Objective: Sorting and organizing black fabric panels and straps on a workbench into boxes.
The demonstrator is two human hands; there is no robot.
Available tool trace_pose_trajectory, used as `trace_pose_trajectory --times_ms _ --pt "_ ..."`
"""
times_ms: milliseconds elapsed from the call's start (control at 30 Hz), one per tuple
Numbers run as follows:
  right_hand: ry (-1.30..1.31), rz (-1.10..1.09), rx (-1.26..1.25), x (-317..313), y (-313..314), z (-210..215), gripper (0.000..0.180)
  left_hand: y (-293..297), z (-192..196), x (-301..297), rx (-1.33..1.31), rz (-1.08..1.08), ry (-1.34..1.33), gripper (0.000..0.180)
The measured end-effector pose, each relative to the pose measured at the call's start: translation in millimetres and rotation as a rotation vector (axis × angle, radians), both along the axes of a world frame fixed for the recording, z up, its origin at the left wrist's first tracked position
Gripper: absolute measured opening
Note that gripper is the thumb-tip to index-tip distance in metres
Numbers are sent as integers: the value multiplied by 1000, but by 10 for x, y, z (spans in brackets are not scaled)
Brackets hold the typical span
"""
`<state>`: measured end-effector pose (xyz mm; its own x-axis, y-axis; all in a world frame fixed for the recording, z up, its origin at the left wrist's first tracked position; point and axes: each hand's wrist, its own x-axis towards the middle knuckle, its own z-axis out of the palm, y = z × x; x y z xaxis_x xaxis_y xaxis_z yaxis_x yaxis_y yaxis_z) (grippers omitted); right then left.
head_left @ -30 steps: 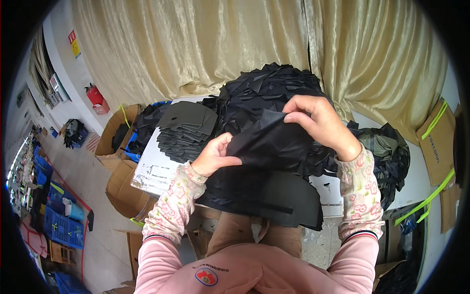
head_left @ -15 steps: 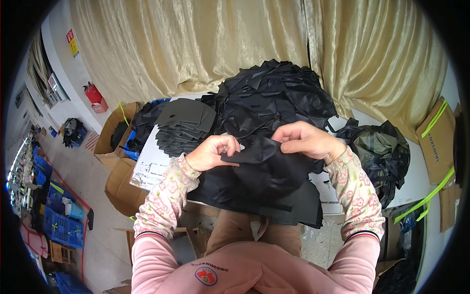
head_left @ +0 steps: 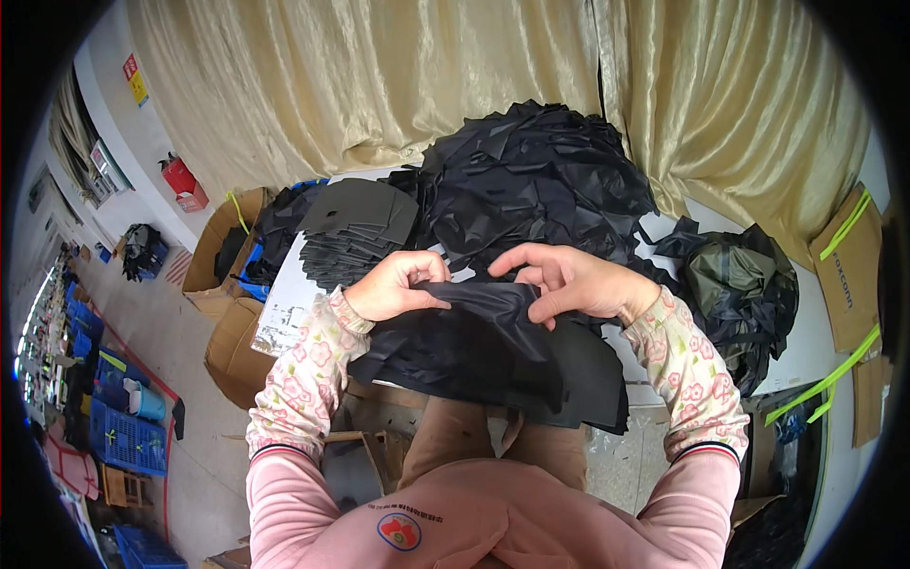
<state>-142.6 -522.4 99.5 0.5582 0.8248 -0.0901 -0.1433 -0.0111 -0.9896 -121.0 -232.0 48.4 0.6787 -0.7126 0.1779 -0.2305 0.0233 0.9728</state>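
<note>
Fabric sheet (head_left: 445, 346), thin, black and slightly glossy, is draping across the centre of the frame, its upper edge folding over between the two hands. Beneath it, a dark grey, flat panel with a rounded side (head_left: 588, 375) is showing at lower right of centre and is jutting past the near edge of the table.

The left hand (head_left: 396, 287), left of centre, is pinching the upper left edge of the sheet between thumb and curled fingers. The right hand (head_left: 569, 283), right of centre, is holding its forefinger straight and apart from the thumb, which is lying against the sheet's upper right edge; whether its other, bent fingers are gripping the sheet cannot be told. Cream sleeve covers with pink flowers (head_left: 690, 365) are covering both forearms.

Above the sheet, a large heap of crumpled black fabric pieces (head_left: 540, 180) is filling the upper centre. To its left, a fanned stack of dark grey, round-cornered panels (head_left: 365, 211) is resting on the white, scuffed table (head_left: 277, 324); at right, a bundle of olive and black fabric (head_left: 737, 270) is bulging. A gold, satiny curtain (head_left: 379, 76) is hanging across the top. At left of centre, an open brown cardboard box (head_left: 232, 353) is standing beside the table; at lower left, a blue plastic crate (head_left: 128, 441) is sitting.
</note>
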Motion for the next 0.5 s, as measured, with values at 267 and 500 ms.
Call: trace_pose_trajectory --times_ms 267,500 --pt "-486 -252 -186 -53 -19 -82 34 163 -77 -22 106 29 -6 28" --pt "-1180 -652 -247 -43 15 -221 23 220 -59 -9 132 20 -4 30"
